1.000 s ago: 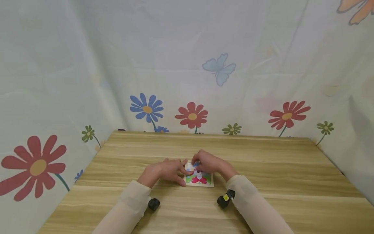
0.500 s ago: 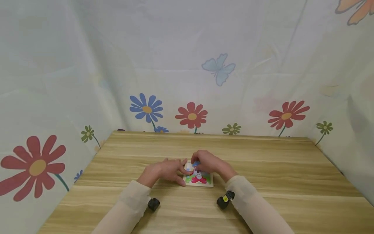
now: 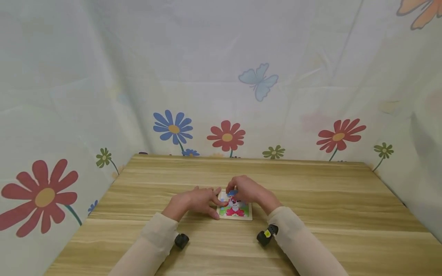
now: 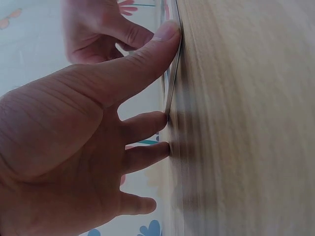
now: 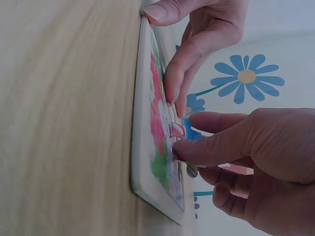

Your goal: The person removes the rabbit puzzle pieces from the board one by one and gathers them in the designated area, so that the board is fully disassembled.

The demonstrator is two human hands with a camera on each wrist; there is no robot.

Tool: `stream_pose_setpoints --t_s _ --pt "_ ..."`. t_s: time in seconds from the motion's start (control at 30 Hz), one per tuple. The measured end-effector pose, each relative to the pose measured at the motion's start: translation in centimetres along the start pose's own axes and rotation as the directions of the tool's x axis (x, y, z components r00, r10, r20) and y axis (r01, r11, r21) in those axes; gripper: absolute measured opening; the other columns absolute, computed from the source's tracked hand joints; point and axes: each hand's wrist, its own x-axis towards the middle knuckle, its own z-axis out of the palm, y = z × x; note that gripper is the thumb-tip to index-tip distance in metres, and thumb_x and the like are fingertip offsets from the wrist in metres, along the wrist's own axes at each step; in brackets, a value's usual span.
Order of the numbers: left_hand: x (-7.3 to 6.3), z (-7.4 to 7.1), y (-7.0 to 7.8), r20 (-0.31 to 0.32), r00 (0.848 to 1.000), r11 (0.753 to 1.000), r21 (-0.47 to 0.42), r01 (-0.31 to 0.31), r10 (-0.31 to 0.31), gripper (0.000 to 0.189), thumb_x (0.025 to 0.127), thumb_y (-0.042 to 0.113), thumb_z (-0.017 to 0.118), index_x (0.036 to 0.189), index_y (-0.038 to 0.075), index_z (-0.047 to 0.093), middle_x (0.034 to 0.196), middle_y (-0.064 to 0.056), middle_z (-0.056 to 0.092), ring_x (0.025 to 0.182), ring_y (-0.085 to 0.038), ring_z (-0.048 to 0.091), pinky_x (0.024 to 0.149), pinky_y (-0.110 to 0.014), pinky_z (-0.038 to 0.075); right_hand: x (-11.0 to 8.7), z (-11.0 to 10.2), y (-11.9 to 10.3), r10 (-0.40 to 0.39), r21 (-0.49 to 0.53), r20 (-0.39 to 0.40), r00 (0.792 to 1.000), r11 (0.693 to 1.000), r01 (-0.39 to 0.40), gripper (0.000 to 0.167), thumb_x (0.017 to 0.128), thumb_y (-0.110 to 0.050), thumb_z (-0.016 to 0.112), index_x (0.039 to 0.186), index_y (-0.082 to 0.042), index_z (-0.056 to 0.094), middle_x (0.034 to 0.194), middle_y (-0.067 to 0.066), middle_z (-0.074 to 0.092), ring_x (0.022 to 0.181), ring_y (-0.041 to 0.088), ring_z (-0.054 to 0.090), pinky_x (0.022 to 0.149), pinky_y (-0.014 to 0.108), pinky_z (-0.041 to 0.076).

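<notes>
A small wooden picture puzzle (image 3: 235, 219) with a pale rim lies flat on the table, showing a red and white cartoon animal. My left hand (image 3: 200, 201) rests at its left side, thumb on the near edge and index finger reaching onto the picture. In the left wrist view the other fingers of the left hand (image 4: 64, 132) are spread, tips down by the tabletop. From the far right, my right hand (image 3: 246, 190) pinches a blue and red puzzle piece (image 5: 191, 130) between thumb and index finger. That piece is tilted over the puzzle's upper part; its lower end is partly hidden.
The wood-grain table (image 3: 310, 199) extends around the puzzle on every side. Behind it hangs a pale cloth (image 3: 207, 57) printed with flowers and a butterfly. A black wrist camera (image 3: 182, 241) sits at the left sleeve, another black camera (image 3: 264, 237) at the right.
My right hand has shifted slightly up and right, and the blue piece has tilted, so more of the animal's face shows. The left hand and the puzzle have stayed in place.
</notes>
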Motion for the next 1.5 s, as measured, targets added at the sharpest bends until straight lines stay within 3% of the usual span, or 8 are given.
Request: stream_pose_setpoints --t_s 0.47,0.67,0.87,1.13,1.33,1.5 --pt "-0.1 -0.1 0.1 0.006 1.000 1.000 0.000 -0.002 0.002 0.052 0.087 0.045 0.075 0.136 0.034 0.063 0.162 -0.008 0.029 0.148 -0.031 0.028 0.111 -0.073 0.012 -0.2 -0.3 -0.5 -0.002 -0.069 0.039 0.999 0.998 0.005 0.039 0.084 0.015 0.066 0.112 -0.009 0.078 0.115 0.006 0.072 0.106 0.019 0.062 0.094 0.037 0.052" --pt "0.0 -0.1 0.1 0.008 1.000 1.000 0.003 -0.011 0.011 0.052 0.087 0.046 0.075 0.136 0.034 0.063 0.162 -0.009 0.029 0.148 -0.031 0.027 0.111 -0.074 0.012 -0.4 -0.5 -0.8 0.004 -0.060 0.044 0.999 0.998 -0.002 0.038 0.084 0.017 0.064 0.113 -0.005 0.076 0.117 0.012 0.071 0.109 0.025 0.062 0.098 0.043 0.050" --pt "0.0 0.1 0.0 0.005 1.000 1.000 0.011 -0.012 0.012 0.052 0.087 0.046 0.074 0.136 0.034 0.062 0.162 -0.009 0.029 0.148 -0.029 0.028 0.111 -0.073 0.012 -1.0 -1.4 0.1 -0.058 0.013 0.002 0.998 0.998 0.058 0.034 0.086 0.010 0.068 0.116 -0.004 0.075 0.113 0.009 0.069 0.099 0.024 0.062 0.090 0.040 0.054" --pt "-0.1 0.0 0.2 -0.006 1.000 1.000 0.011 0.023 -0.023 0.053 0.086 0.046 0.075 0.137 0.036 0.061 0.163 -0.007 0.027 0.148 -0.031 0.026 0.113 -0.070 0.012 -3.8 -4.5 4.0 -0.071 0.141 -0.026 0.997 0.987 0.074 0.031 0.088 0.003 0.072 0.118 -0.005 0.074 0.114 0.005 0.069 0.095 0.023 0.063 0.084 0.037 0.056" --pt "-0.1 -0.1 0.3 -0.001 1.000 1.000 -0.002 0.027 -0.027 0.052 0.086 0.045 0.076 0.136 0.035 0.062 0.163 -0.008 0.027 0.148 -0.030 0.026 0.114 -0.069 0.011 -7.0 -6.0 8.3 -0.038 0.126 -0.025 0.999 0.991 0.041 0.029 0.085 0.004 0.076 0.113 -0.002 0.075 0.109 0.006 0.072 0.093 0.024 0.065 0.080 0.036 0.056" --pt "-0.2 0.0 0.4 0.003 1.000 1.000 -0.008 0.016 -0.016 0.052 0.087 0.044 0.076 0.137 0.034 0.062 0.163 -0.008 0.028 0.148 -0.030 0.026 0.114 -0.068 0.011 -8.4 -6.3 10.6 -0.016 0.137 -0.021 1.000 0.990 0.018 0.029 0.084 0.003 0.076 0.113 -0.001 0.075 0.108 0.006 0.072 0.095 0.023 0.063 0.083 0.039 0.056"
